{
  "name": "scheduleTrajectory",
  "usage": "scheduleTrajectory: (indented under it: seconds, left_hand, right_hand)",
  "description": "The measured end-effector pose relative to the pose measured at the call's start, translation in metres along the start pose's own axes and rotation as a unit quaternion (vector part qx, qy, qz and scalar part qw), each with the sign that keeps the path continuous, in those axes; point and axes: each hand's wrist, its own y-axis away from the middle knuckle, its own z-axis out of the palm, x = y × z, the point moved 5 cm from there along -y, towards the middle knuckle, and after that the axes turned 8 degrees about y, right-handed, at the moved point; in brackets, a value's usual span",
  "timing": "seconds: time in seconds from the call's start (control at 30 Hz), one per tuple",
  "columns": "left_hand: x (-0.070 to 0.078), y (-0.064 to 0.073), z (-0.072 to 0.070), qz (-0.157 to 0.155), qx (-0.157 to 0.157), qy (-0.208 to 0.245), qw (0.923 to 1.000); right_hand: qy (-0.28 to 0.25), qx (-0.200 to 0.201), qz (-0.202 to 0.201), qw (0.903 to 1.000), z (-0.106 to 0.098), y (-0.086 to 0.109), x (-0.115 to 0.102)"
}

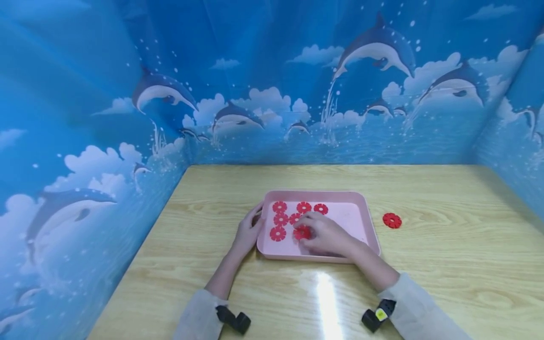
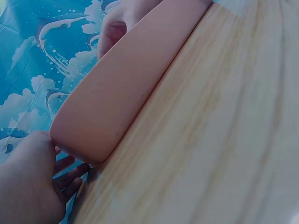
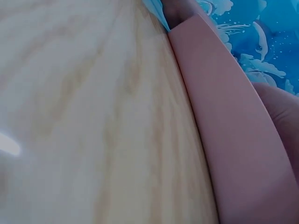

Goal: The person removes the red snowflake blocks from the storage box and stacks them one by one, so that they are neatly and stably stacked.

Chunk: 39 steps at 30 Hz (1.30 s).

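Dolphin-print backdrop (image 1: 272,56) behind wood table (image 1: 450,269). Left hand (image 1: 247,231), fingers loosely extended, touches pink tray (image 1: 369,222), presumably steadying it; right hand (image 1: 327,232) pinches red disc (image 1: 301,233) inside, beside other discs (image 1: 280,219).

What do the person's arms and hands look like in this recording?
Both the left hand and right hand are bare, with no gloves visible. The left sleeve and right sleeve are pale, greyish white. A small, blocky black left device and a similar right device sit near the cuffs; the right one has a yellow mark. No cables show.
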Motion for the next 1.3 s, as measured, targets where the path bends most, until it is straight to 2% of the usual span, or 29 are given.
scheduleTrajectory:
  seconds: [0.13,0.2,0.67,0.87,1.3]
  left_hand:
    - [0.022,0.007,0.002,-0.003,-0.005,-0.001,1.0]
    - [0.023,0.008,0.002,-0.003,-0.005,-0.004,1.0]
    - [0.024,0.009,0.003,-0.014,-0.001,-0.011,0.9998]
    - [0.023,0.009,0.003,-0.015,-0.002,-0.011,0.9998]
    - [0.023,0.008,0.003,-0.005,-0.003,-0.002,1.0]
  right_hand:
    - [-0.002,0.017,0.002,0.9999,-0.013,0.006,0.004]
    - [-0.003,0.022,0.006,0.9997,-0.019,0.009,0.007]
    - [-0.019,0.052,0.015,0.9984,-0.051,0.037,0.028]
    - [-0.037,0.053,0.039,0.9971,-0.068,0.05,0.038]
    - [0.002,0.105,0.069,0.9921,-0.1,0.082,0.067]
